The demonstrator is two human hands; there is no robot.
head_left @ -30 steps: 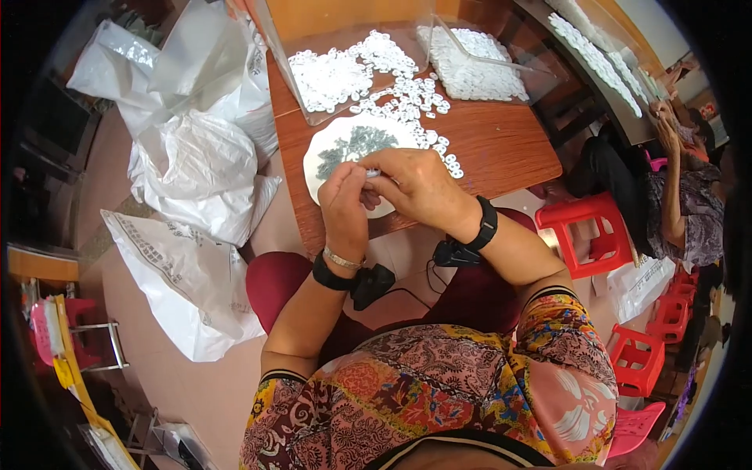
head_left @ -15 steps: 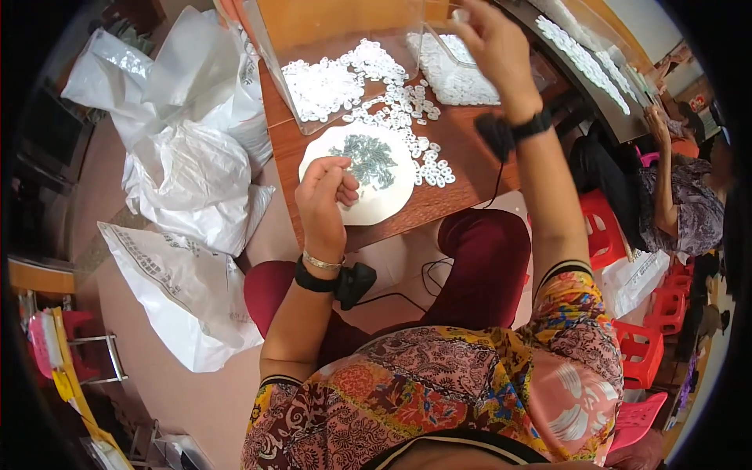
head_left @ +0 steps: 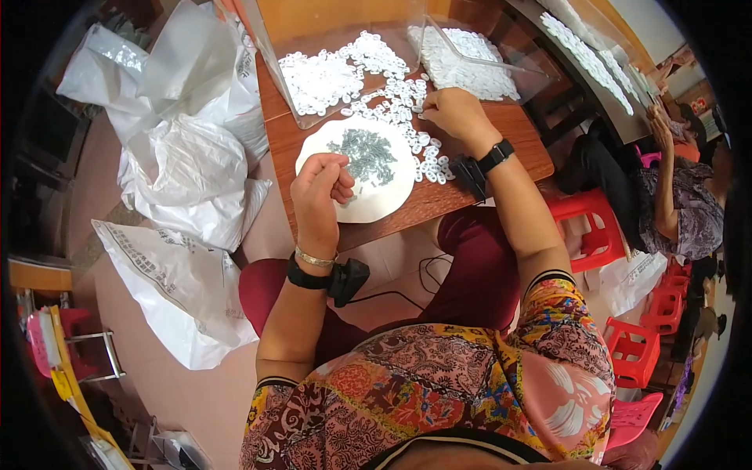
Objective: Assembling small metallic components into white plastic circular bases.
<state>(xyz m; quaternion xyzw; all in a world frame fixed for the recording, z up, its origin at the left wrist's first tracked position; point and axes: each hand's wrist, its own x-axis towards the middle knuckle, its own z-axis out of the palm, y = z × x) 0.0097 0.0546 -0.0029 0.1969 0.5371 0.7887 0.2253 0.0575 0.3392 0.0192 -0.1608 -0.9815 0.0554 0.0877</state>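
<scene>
My left hand (head_left: 319, 188) is curled, thumb against fingers, over the left part of a round cream plate (head_left: 317, 145); whatever its fingertips may pinch is too small to make out. On the plate lies a heap of tiny thin grey-green pieces (head_left: 364, 157). My right hand (head_left: 458, 116) reaches down at the right side of a scatter of small white oval pieces with holes (head_left: 399, 98). Its fingers are bent together at those pieces, and what lies between them is hidden. More white pieces (head_left: 321, 82) are heaped in a clear-walled bin (head_left: 301, 121) beyond the plate.
A second clear bin (head_left: 540, 74) of white pieces stands at the table's back right. White sacks (head_left: 180, 172) crowd the floor at left. Red stools (head_left: 587, 223) and another person (head_left: 681, 196) are at right. A cable (head_left: 392, 294) runs from my left wrist's black device.
My right hand has come down and toward me from above the right bin to the loose white pieces. My left hand stays curled over the plate with hardly any shift.
</scene>
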